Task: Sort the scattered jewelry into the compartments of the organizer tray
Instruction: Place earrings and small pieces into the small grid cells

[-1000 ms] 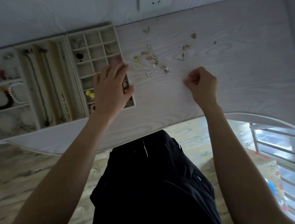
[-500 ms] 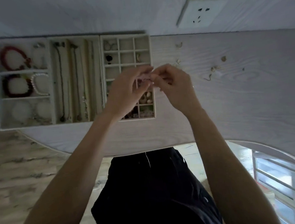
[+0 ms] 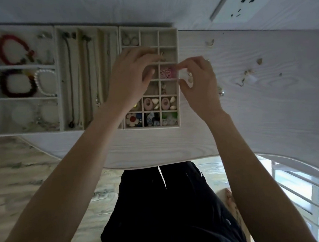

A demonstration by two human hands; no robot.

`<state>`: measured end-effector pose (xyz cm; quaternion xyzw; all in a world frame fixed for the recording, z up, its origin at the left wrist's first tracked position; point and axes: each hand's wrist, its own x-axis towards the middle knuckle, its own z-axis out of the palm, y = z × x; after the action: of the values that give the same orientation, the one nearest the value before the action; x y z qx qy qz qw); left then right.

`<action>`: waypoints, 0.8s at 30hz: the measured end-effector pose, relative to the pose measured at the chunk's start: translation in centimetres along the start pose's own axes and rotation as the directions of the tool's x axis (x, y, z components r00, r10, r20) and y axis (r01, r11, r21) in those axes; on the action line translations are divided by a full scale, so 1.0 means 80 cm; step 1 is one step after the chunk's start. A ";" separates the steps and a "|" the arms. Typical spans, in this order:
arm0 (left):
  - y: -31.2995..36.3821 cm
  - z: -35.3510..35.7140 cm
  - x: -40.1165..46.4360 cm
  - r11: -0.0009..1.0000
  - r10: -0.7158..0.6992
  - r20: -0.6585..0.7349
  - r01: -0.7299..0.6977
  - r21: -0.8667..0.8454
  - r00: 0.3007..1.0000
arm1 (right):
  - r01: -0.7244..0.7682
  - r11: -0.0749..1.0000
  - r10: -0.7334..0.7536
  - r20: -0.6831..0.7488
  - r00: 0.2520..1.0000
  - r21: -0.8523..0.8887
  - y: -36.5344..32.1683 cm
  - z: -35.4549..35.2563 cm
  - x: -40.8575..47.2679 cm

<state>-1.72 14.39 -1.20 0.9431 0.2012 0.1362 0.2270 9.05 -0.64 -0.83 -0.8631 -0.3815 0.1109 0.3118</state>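
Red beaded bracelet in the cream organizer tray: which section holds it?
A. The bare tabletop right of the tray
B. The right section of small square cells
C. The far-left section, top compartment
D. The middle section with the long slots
C: the red beaded bracelet lies in the top compartment of the far-left section of the cream organizer tray, left of the long slots that hold necklaces.

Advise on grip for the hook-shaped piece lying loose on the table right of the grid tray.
Pinch the hook-shaped piece across its thin curved shank from straight above with two fingertips. It lies flat on the table, so there is no raised edge to catch sideways. The right hand is nearer; approaching from its side probably avoids the small pieces just beyond it.
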 end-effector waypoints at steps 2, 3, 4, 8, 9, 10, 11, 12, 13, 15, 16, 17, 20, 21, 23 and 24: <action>-0.006 -0.003 -0.007 1.000 0.011 -0.006 -0.010 0.030 1.000 | -0.006 1.000 0.006 -0.050 0.999 -0.015 0.002 -0.003 -0.005; -0.007 -0.004 -0.009 0.999 0.018 0.003 -0.019 0.040 1.000 | -0.007 1.000 0.005 -0.071 0.997 -0.019 0.002 -0.003 -0.006; -0.008 -0.005 -0.008 0.998 0.033 0.019 -0.034 0.054 0.999 | -0.005 1.000 0.003 -0.082 0.997 -0.023 0.002 -0.002 -0.004; -0.003 0.000 0.001 0.979 0.133 0.115 -0.149 0.139 0.984 | 0.054 0.996 -0.058 -0.055 0.997 -0.075 0.005 0.007 0.002; -0.002 0.003 0.004 0.973 0.144 0.138 -0.166 0.162 0.980 | 0.073 0.993 -0.078 -0.048 0.996 -0.098 0.008 0.009 0.003; -0.001 0.004 0.005 0.968 0.148 0.153 -0.175 0.180 0.977 | 0.088 0.989 -0.093 -0.039 0.995 -0.119 0.010 0.010 0.004; -0.001 0.006 0.006 0.964 0.151 0.166 -0.183 0.194 0.974 | 0.099 0.986 -0.104 -0.027 0.994 -0.135 0.011 0.010 0.006; -0.002 0.007 0.006 0.960 0.153 0.183 -0.190 0.205 0.971 | 0.110 0.983 -0.114 -0.014 0.993 -0.148 0.012 0.011 0.006; -0.002 0.009 0.006 0.957 0.153 0.199 -0.195 0.216 0.968 | 0.126 0.979 -0.129 -0.006 0.992 -0.162 0.012 0.011 0.007; -0.003 0.011 0.005 0.949 0.146 0.215 -0.198 0.244 0.966 | 0.162 0.968 -0.166 -0.007 0.986 -0.194 0.014 0.012 0.011; -0.004 0.011 0.005 0.946 0.144 0.216 -0.198 0.255 0.966 | 0.178 0.962 -0.184 -0.011 0.983 -0.208 0.014 0.012 0.013; -0.004 0.012 0.004 0.945 0.143 0.213 -0.197 0.262 0.967 | 0.191 0.956 -0.198 -0.013 0.980 -0.221 0.014 0.012 0.016; -0.004 0.013 0.003 0.943 0.125 0.218 -0.184 0.277 0.968 | 0.211 0.945 -0.217 0.002 0.976 -0.252 0.012 0.013 0.027; -0.004 0.014 0.003 0.943 0.115 0.224 -0.178 0.282 0.968 | 0.210 0.944 -0.214 0.010 0.977 -0.255 0.010 0.013 0.030; -0.002 0.014 0.004 0.941 0.100 0.225 -0.165 0.294 0.969 | 0.201 0.943 -0.203 0.022 0.979 -0.267 0.005 0.011 0.035; -0.002 0.014 0.004 0.940 0.096 0.221 -0.161 0.300 0.971 | 0.191 0.942 -0.191 0.026 0.981 -0.277 0.003 0.009 0.038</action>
<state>-1.07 14.24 -2.21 0.9873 0.1338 0.0197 0.0833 10.96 1.76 -1.40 -0.8575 -0.4748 0.0247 0.1968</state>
